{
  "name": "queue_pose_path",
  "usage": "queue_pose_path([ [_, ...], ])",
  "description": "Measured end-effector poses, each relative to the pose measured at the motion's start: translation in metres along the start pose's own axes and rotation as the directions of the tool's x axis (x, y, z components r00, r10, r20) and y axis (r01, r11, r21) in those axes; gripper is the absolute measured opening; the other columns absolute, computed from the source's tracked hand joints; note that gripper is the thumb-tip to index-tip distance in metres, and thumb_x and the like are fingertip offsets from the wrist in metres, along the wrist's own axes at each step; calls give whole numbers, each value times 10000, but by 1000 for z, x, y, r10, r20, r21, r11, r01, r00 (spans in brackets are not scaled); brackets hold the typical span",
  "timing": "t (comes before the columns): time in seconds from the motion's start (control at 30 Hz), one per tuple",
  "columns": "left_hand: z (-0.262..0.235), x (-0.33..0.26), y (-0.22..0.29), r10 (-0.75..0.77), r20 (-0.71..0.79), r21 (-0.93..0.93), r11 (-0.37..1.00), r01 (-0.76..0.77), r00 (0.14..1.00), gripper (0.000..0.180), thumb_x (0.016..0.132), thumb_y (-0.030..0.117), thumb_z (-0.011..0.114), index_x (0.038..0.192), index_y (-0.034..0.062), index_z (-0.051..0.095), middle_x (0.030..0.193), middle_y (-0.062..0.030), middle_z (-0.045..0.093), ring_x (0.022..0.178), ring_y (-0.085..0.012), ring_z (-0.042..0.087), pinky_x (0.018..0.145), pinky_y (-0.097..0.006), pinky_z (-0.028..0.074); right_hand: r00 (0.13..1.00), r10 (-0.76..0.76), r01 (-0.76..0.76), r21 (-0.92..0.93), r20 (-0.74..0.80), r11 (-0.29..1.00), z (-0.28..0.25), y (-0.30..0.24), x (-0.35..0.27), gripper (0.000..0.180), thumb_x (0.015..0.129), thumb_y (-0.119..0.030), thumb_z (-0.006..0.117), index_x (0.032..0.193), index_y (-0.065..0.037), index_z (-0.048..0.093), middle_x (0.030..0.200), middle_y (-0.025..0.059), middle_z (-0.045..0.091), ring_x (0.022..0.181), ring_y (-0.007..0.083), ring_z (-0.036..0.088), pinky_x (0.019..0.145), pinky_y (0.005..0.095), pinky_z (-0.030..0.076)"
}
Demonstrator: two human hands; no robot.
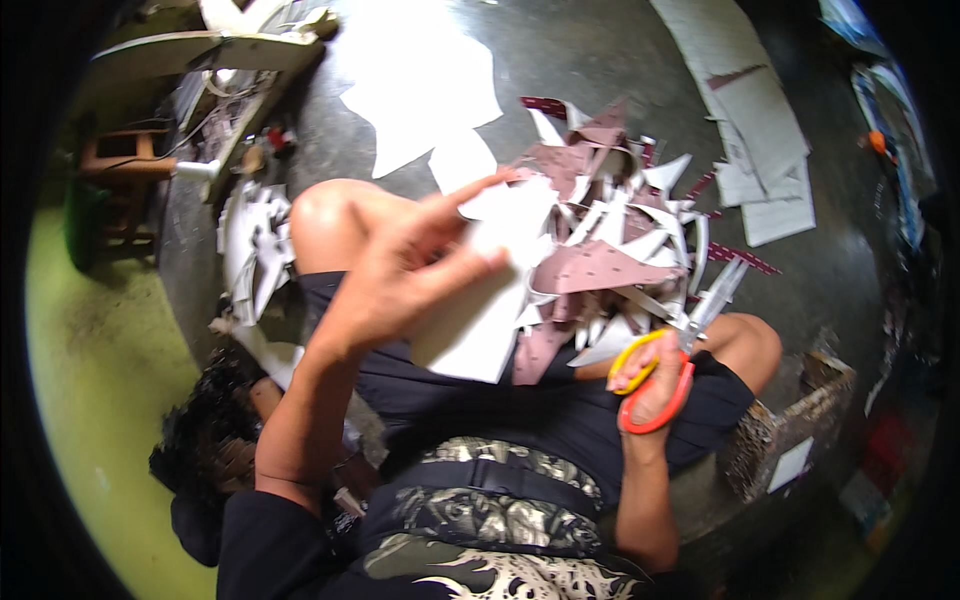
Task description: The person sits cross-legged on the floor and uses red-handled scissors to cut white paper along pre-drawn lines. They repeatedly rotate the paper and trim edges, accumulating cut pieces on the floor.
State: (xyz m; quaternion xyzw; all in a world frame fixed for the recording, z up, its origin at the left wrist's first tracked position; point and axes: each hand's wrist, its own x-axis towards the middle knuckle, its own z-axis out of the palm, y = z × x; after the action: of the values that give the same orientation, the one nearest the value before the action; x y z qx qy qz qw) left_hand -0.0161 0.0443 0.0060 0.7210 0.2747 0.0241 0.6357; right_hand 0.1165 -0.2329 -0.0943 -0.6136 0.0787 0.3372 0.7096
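My left hand is raised over my lap and grips a white cut sheet, its thumb lying across the front. The upper end of that sheet overlaps the scrap pile in view. In my right hand, near my right knee, are scissors with one yellow and one red handle loop. Their blades point up and to the right, away from the sheet. A heap of curved white and dusty-pink patterned offcuts spreads in front of my crossed legs, reaching my lap.
Large white cut pieces lie on the dark floor ahead. Long pale sheets are at the far right. More white scraps gather beside my left knee. A worn box stands right of me, and a brown stool far left.
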Motion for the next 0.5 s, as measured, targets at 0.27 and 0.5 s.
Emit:
queue_pose_path([
  [0.27, -237, -100, -50, 137, -641, 155, 987, -47, 755, 572, 1050, 72, 608, 1591, 54, 424, 1505, -95, 563, 1222, -117, 609, 1039, -267, 490, 998, -2, 6, -57, 62, 998, 5, 11, -3, 476, 1078, -467, 540, 790, -92, 487, 587, 28, 467, 483, 144, 498, 464, 299, 458],
  [0.5, -368, -97, -154, -105, -816, 248, 825, 508, 568, 784, 990, 277, 755, 1598, -17, 357, 1345, -181, 661, 1204, -181, 645, 990, -291, 514, 995, 11, 1, -117, 104, 993, 14, 12, -6, 468, 1089, -448, 529, 792, -89, 485, 584, 35, 474, 481, 150, 506, 463, 304, 465],
])
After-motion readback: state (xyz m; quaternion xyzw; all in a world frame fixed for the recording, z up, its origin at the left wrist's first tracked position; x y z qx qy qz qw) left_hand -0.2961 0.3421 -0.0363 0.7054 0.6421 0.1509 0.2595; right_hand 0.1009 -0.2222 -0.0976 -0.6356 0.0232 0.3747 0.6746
